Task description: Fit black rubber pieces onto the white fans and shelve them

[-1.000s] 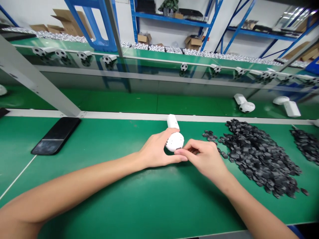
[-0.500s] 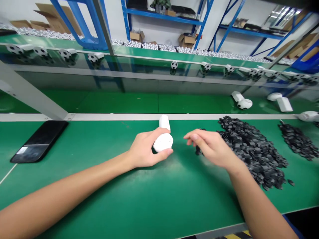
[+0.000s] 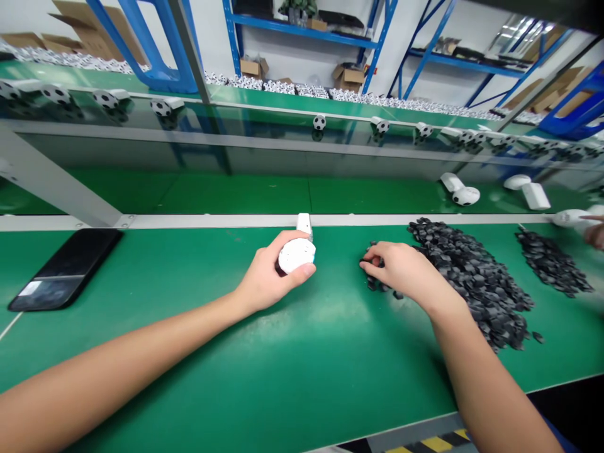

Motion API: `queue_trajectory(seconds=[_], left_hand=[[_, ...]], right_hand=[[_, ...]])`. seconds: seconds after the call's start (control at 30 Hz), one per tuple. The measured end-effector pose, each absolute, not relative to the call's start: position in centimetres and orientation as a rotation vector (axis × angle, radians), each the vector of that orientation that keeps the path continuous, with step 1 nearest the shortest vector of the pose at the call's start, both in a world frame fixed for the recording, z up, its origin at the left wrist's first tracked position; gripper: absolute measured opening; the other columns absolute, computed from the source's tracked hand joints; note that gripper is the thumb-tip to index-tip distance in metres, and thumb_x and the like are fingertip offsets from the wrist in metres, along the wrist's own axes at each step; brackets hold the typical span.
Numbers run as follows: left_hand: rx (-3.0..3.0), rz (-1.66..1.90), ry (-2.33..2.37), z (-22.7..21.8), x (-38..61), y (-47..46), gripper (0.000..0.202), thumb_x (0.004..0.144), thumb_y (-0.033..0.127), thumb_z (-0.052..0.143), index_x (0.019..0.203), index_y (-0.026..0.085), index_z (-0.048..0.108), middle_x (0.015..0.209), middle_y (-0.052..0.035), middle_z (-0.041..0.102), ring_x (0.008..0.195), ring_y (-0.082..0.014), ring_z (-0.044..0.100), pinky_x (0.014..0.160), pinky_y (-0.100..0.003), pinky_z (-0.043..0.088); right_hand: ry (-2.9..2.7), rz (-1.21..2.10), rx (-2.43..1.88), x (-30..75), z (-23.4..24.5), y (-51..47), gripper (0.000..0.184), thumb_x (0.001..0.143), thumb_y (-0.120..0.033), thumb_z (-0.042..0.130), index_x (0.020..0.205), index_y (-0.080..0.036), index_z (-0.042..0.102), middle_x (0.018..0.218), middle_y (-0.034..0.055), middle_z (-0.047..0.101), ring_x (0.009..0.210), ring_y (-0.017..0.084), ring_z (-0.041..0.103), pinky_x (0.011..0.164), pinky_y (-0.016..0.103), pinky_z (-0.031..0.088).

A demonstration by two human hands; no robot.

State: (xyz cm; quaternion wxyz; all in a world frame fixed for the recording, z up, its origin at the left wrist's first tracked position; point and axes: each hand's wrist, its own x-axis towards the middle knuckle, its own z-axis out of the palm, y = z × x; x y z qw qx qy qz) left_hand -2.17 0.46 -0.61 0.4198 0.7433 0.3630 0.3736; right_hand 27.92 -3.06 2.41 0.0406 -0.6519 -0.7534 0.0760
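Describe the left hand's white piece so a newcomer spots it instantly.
On the near green worktop, left of the large dark pile, find the left hand. It holds a rounded white piece. Unlike the white pieces beyond the pale rail, this one is gripped.

No words, brands or numbers can be read. A sign-like marking, slanted yellow-and-black striping (image 3: 436, 443), shows below the near edge of the smooth green tabletop (image 3: 283, 377); the glossy black rectangular phone (image 3: 66, 267) shows no legible lettering.
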Motion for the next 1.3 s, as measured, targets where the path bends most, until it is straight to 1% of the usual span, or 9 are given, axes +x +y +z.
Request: queue_trajectory(seconds=[0.1, 0.2, 0.4, 0.57, 0.67, 0.77, 0.9, 1.17, 1.3], left_hand=[[1.884, 0.948, 0.845, -0.9, -1.8, -0.1, 0.054, 0.091, 0.045, 0.074, 0.138, 0.028, 0.052, 0.117, -0.0047, 0.065, 0.090, -0.0182, 0.062, 0.077, -0.028, 0.051], [2.021, 0.971, 0.770, -1.4, -1.5, -0.5, 0.054, 0.090, 0.034, 0.076, 0.136, 0.029, 0.049, 0.122, -0.0064, 0.059, 0.100, -0.0211, 0.061, 0.087, -0.034, 0.051], [2.055, 0.902, 0.750, -1.9, -1.1, -0.7, 0.055, 0.092, 0.025, 0.070, 0.138, 0.030, 0.042, 0.121, -0.0078, 0.049, 0.094, -0.0198, 0.056, 0.071, -0.028, 0.051], [2.026, 0.884, 0.795, -1.5, -1.1, -0.6, 0.054, 0.094, 0.025, 0.068, 0.142, 0.031, 0.044, 0.125, -0.0082, 0.049, 0.105, -0.0225, 0.057, 0.078, -0.031, 0.053], [2.043, 0.878, 0.758, -1.4, -1.1, -0.6, 0.051, 0.091, 0.025, 0.069, 0.137, 0.029, 0.048, 0.121, -0.0075, 0.049, 0.098, -0.0206, 0.057, 0.077, -0.031, 0.053], [2.075, 0.900, 0.695, -1.2, -1.2, -0.8, 0.060, 0.083, 0.026, 0.076, 0.136, 0.027, 0.048, 0.118, -0.0073, 0.047, 0.100, -0.0216, 0.056, 0.082, -0.034, 0.054], [2.070, 0.876, 0.715, -0.9, -1.1, -0.9, 0.057, 0.082, 0.042, 0.082, 0.129, 0.026, 0.054, 0.114, -0.0063, 0.047, 0.103, -0.0231, 0.055, 0.089, -0.037, 0.053], [2.036, 0.851, 0.724, -1.0, -1.3, -1.0, 0.045, 0.089, 0.046, 0.078, 0.124, 0.025, 0.057, 0.108, -0.0040, 0.049, 0.091, -0.0189, 0.053, 0.077, -0.030, 0.048], [1.940, 0.874, 0.696, -1.2, -1.0, -0.7, 0.045, 0.089, 0.043, 0.078, 0.126, 0.026, 0.058, 0.109, -0.0034, 0.053, 0.087, -0.0166, 0.054, 0.075, -0.028, 0.045]], right_hand=[[-2.292, 0.006, -2.077, 26.9, 2.2, -3.3, 0.023, 0.096, -0.030, 0.057, 0.080, -0.022, 0.072, 0.088, 0.0092, 0.075, 0.077, 0.027, 0.070, 0.061, 0.035, 0.043], [-2.192, 0.031, -1.998, 25.8, 2.1, -3.2, 0.027, 0.097, -0.031, 0.056, 0.078, -0.022, 0.073, 0.083, 0.0099, 0.075, 0.074, 0.027, 0.070, 0.066, 0.037, 0.047], [-1.612, 0.969, -1.499, 21.7, 2.1, -4.4, 0.024, 0.091, -0.048, 0.073, 0.090, -0.024, 0.077, 0.086, 0.0055, 0.080, 0.077, 0.025, 0.077, 0.073, 0.039, 0.062], [-1.280, 1.397, -1.280, 19.6, 1.6, -5.2, 0.031, 0.082, -0.046, 0.085, 0.086, -0.020, 0.069, 0.080, 0.0051, 0.080, 0.076, 0.021, 0.078, 0.071, 0.032, 0.065], [-1.264, 1.421, -1.261, 19.3, 1.3, -5.3, 0.029, 0.085, -0.044, 0.084, 0.085, -0.019, 0.069, 0.080, 0.0044, 0.078, 0.073, 0.018, 0.077, 0.070, 0.030, 0.063], [-1.292, 1.379, -1.273, 19.1, 1.3, -5.5, 0.027, 0.083, -0.041, 0.086, 0.084, -0.020, 0.069, 0.075, 0.0015, 0.075, 0.067, 0.016, 0.072, 0.066, 0.028, 0.060], [-1.369, 1.253, -1.343, 18.8, 1.0, -5.5, 0.029, 0.078, -0.039, 0.089, 0.077, -0.021, 0.066, 0.075, -0.0002, 0.073, 0.067, 0.016, 0.066, 0.063, 0.028, 0.052], [-1.501, 1.104, -1.381, 18.7, 0.4, -5.4, 0.031, 0.082, -0.038, 0.084, 0.070, -0.022, 0.060, 0.072, -0.0020, 0.067, 0.070, 0.017, 0.061, 0.065, 0.028, 0.048], [-1.623, 1.127, -1.327, 18.9, 0.9, -5.4, 0.029, 0.095, -0.044, 0.070, 0.079, -0.022, 0.059, 0.074, -0.0023, 0.064, 0.064, 0.015, 0.060, 0.057, 0.026, 0.047]])
